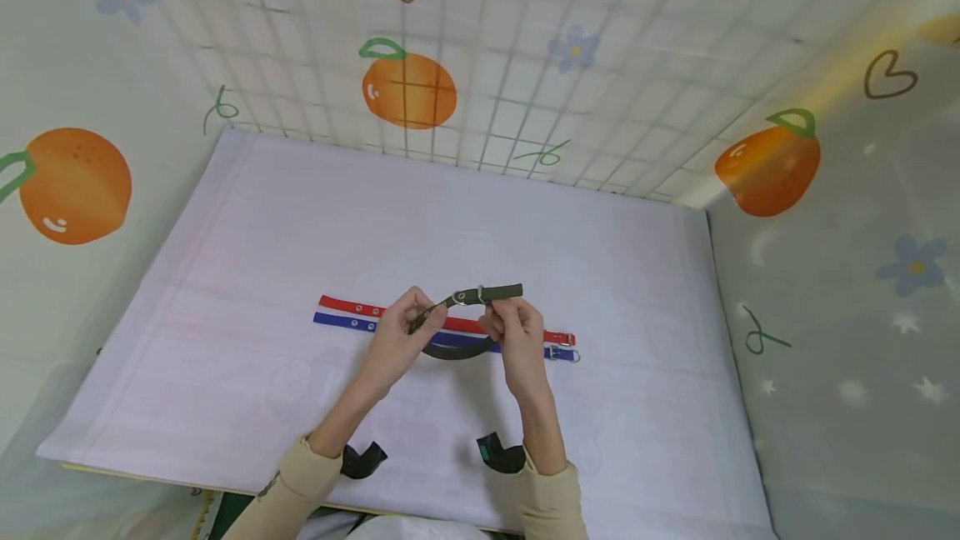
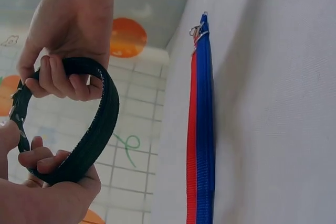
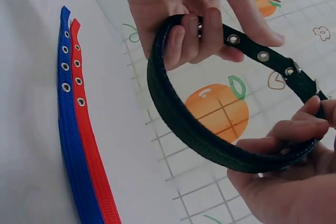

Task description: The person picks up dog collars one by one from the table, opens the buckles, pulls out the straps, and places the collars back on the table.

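Both hands hold up a dark green buckled collar [image 3: 177, 121], bent into a loop, with metal eyelets along its strap. My left hand [image 1: 401, 330] pinches the eyelet side between thumb and fingers, its fingers curled through the loop in the right wrist view. At the buckle end, my right hand [image 1: 519, 338] grips the band, thumb and fingers close to the metal buckle [image 1: 481, 295]. The strap's tip passes through the buckle and sticks out to the right. Below the hands lie a red collar [image 1: 341, 304] and a blue collar [image 1: 337, 322], straight and side by side.
A white cloth [image 1: 247, 215] covers the table. Behind it stands a wire grid [image 1: 510, 119] under a printed sheet with oranges and flowers, and similar sheets hang at both sides. Black straps [image 1: 364, 462] show near each wrist, close to the table's front edge.
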A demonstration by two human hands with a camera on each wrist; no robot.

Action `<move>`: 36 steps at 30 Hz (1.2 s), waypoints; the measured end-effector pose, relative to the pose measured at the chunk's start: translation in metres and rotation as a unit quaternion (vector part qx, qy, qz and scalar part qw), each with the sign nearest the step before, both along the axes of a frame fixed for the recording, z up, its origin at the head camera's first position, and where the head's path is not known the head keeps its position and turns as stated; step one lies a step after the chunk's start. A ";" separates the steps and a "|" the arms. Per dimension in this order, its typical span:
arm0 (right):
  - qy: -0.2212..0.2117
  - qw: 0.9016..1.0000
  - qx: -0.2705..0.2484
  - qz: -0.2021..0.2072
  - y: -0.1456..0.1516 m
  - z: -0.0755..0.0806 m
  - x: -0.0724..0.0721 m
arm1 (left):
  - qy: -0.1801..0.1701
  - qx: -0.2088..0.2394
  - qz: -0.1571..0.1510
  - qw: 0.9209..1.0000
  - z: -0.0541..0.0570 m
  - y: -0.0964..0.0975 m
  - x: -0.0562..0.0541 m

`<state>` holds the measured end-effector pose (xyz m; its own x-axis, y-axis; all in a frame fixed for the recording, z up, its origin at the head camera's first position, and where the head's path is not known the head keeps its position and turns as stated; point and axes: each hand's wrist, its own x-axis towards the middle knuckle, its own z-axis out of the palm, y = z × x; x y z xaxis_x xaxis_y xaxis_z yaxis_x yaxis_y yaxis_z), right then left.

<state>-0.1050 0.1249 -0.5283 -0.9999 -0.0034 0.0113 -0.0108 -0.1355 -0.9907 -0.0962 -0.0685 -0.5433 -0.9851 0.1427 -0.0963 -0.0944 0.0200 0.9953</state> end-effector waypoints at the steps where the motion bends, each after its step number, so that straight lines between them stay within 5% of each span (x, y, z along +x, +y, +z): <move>1: 0.001 1.000 0.001 0.001 0.000 0.000 0.000 | -0.002 -0.001 -0.003 1.000 0.000 0.000 0.000; 10: 0.000 1.000 0.001 0.002 0.001 0.002 0.000 | 0.006 -0.010 -0.023 1.000 -0.001 0.001 0.001; 24: 0.009 0.995 0.083 0.048 -0.001 -0.001 0.002 | 0.088 -0.082 -0.032 0.992 0.010 0.006 -0.003; 36: 0.027 0.999 0.031 0.016 0.002 0.002 0.000 | 0.090 -0.080 0.004 0.993 0.008 0.002 -0.002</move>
